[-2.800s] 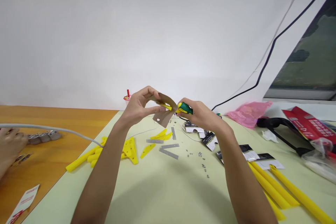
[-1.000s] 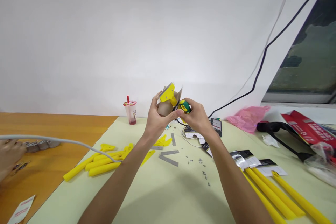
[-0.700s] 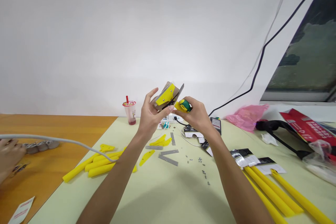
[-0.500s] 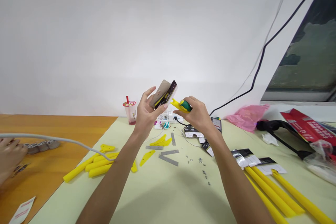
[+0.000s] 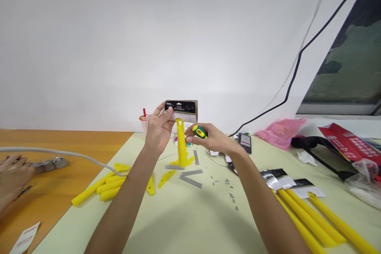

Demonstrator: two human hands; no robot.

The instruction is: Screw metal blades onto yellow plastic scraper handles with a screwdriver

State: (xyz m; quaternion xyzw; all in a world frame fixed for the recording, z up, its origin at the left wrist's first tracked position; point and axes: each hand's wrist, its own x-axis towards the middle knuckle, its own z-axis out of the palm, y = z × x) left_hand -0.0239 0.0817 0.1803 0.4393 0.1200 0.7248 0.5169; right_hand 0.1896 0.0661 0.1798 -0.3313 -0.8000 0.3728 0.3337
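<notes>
Raised above the table, my left hand (image 5: 160, 129) is closed on a folded black-and-white cardboard packaging card (image 5: 186, 107), thumb across its front. A yellow tube (image 5: 181, 147) with a hole in its top end hangs upright just below the card. Whether the card or my right fingertips bear the tube, I cannot tell. My right hand (image 5: 212, 137) is closed around a green and yellow tool handle (image 5: 199, 131), whose far end is hidden. Below lie flat grey metal strips (image 5: 192, 172), yellow flat pieces (image 5: 166, 178) and several small metal screws or nuts (image 5: 227, 181).
Yellow tubes (image 5: 111, 188) lie at left; carded ones (image 5: 315, 218) lie at right. Behind are a cup with a red straw (image 5: 144, 117), a phone (image 5: 244, 143) and a pink bag (image 5: 281, 133). A grey cable (image 5: 74, 156) crosses near another person's hand (image 5: 13, 176).
My left hand has turned the card so its printed front faces me. The yellow tube now hangs upright below it. My right hand has moved slightly left and down, still around the handle.
</notes>
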